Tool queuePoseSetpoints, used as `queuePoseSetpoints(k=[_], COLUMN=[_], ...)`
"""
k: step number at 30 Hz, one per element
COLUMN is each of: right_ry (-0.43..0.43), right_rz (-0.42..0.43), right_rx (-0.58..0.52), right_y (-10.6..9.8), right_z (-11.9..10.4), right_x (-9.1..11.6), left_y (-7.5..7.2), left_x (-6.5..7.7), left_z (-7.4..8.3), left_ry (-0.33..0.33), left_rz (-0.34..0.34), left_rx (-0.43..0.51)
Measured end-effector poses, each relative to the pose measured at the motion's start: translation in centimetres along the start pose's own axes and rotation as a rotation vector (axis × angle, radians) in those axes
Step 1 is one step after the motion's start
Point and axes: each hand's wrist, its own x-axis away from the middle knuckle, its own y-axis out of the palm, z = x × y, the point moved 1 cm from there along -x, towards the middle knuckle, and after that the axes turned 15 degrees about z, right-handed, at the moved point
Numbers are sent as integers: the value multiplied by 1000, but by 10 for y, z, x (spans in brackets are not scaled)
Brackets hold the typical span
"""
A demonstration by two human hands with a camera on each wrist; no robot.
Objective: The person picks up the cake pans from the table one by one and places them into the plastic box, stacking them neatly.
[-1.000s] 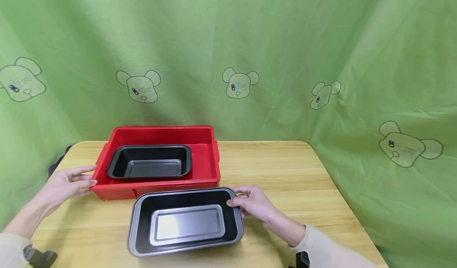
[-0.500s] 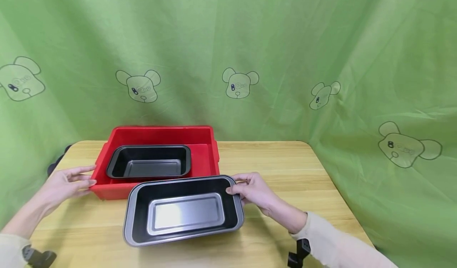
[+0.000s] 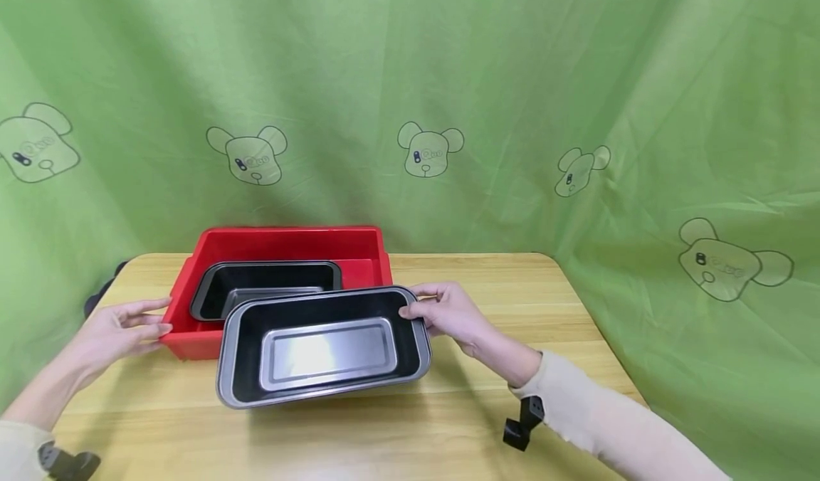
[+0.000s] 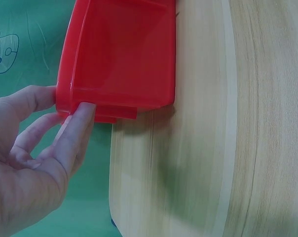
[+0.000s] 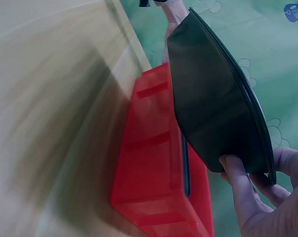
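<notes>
My right hand (image 3: 451,317) grips the right end of a dark loaf pan (image 3: 329,356), thumb over the rim and fingers beneath. The pan is raised and tilted, its inside facing the head camera. Its far edge overlaps the front of a red plastic bin (image 3: 378,275) in the head view. In the right wrist view, the pan's dark underside (image 5: 208,94) is above the bin's front wall. A second loaf pan (image 3: 214,289) sits in the bin, its front right part hidden. My left hand (image 3: 124,328) touches the bin's front left corner with extended fingers.
The bin stands on a wooden table (image 3: 506,296), towards the back left. Behind the table and along both sides hangs a green curtain (image 3: 346,111) printed with bear heads. A dark object (image 3: 96,299) shows at the table's left edge.
My right hand has carried the loaf pan away from me towards the red bin, so it now covers part of the bin and the second pan. My left hand has stayed at the bin's corner.
</notes>
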Motion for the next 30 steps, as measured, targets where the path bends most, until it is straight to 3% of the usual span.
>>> queuePoseSetpoints(k=[7,16,25,30], right_ry=[-9,-11,-15,-5], right_rz=[7,19,39,44], right_rx=[-14,-36,-58,-88], right_y=[4,12,23,32], right_z=[-13,-26,-28,-27], right_x=[-11,-26,-50,-61], left_y=[0,0,0,0], left_x=[0,-1,1,1], left_z=[-1,-3,-2,-1], left_ry=[-6,12,21,2], left_rz=[-2,-12,3,-3], left_rx=[-11,41,-12,32])
